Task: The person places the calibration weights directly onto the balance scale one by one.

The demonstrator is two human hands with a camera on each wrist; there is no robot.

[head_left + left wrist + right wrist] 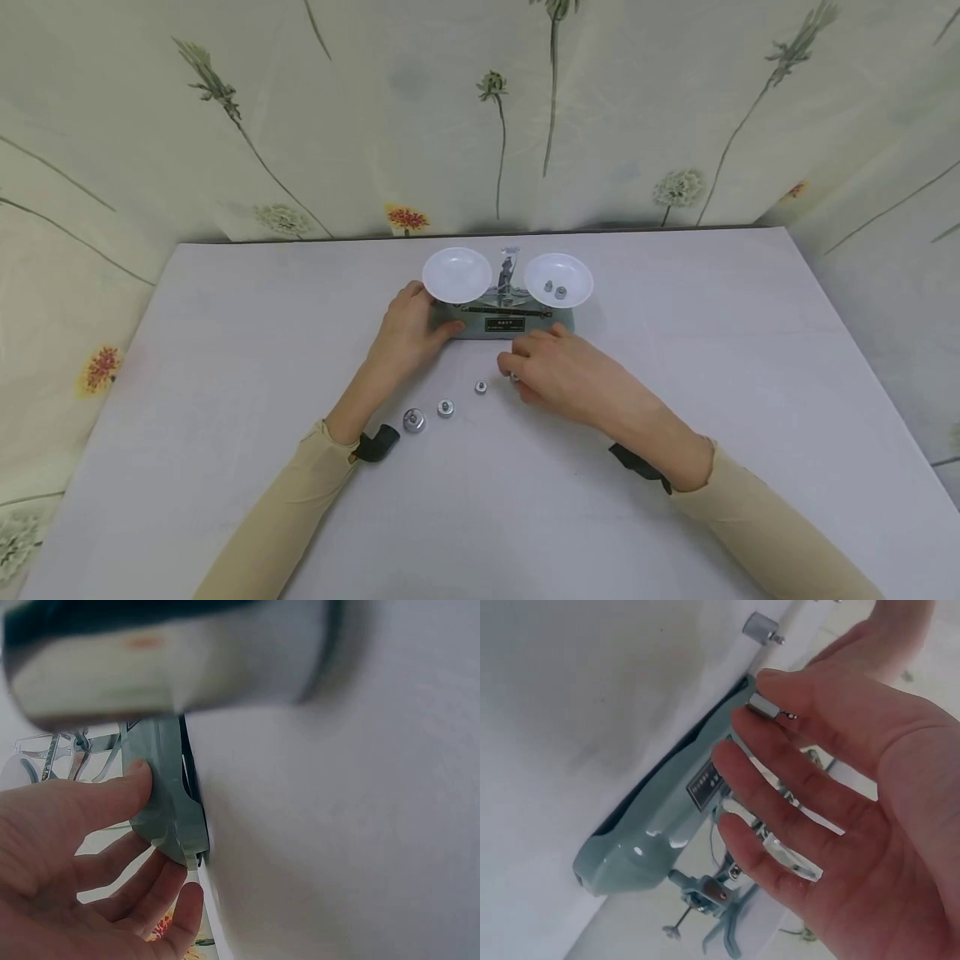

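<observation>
And here are both hands at work on the desk [480, 525], with a small balance [476, 328] standing between and just beyond them. The left hand [407, 329] grips the near end of its green base, thumb laid along the front and fingers bent round the end! Over on the other side, the right hand [566, 379] pinches a small metal weight [763, 706] between thumb and forefinger, held right in front of the base, while the remaining fingers are spread apart (the right wrist view shows that pinch beautifully). Up above the left hand sits one white pan [457, 272], and nothing rests in it; beyond the right hand sits the other pan [558, 267], and there, look, two little weights [561, 292] stand close together. Between the forearms, three more weights line up in a slanting row: the largest weight [414, 420] beside the left wrist, a middling weight [446, 408] next along, and the smallest weight [481, 387] near the right hand's fingertips, not touching them. Both wrists wear black straps [377, 443] below beige sleeves [281, 508], and past the hands, behind the balance, hangs a flower-printed cloth [360, 150].
</observation>
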